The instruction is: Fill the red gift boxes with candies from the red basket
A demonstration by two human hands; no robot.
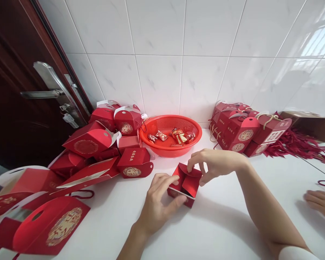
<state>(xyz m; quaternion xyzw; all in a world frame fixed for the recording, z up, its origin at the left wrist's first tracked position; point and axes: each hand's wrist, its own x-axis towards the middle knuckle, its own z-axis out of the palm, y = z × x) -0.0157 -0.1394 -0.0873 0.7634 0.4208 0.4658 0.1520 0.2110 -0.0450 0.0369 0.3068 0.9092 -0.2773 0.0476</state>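
Observation:
A small red gift box (189, 202) stands on the white table in front of me, its top open and its flaps folded partly inward. My left hand (161, 202) grips its near left wall, fingers over the rim and thumb on the front. At the far right rim, my right hand (209, 166) pinches the box's edge and flap, with fingertips reaching inside. Just behind the box sits a red plastic basket (169, 151) holding several wrapped candies (162, 135). What lies at the bottom of the gift box is hidden.
Several red gift boxes (134, 162) are piled on the left, near a dark door (13, 108). More boxes with rope handles (233, 130) stand at the right by dark red shredded paper (284, 144) and a cardboard box (311, 124). Another person's hand (321, 204) rests at the right edge.

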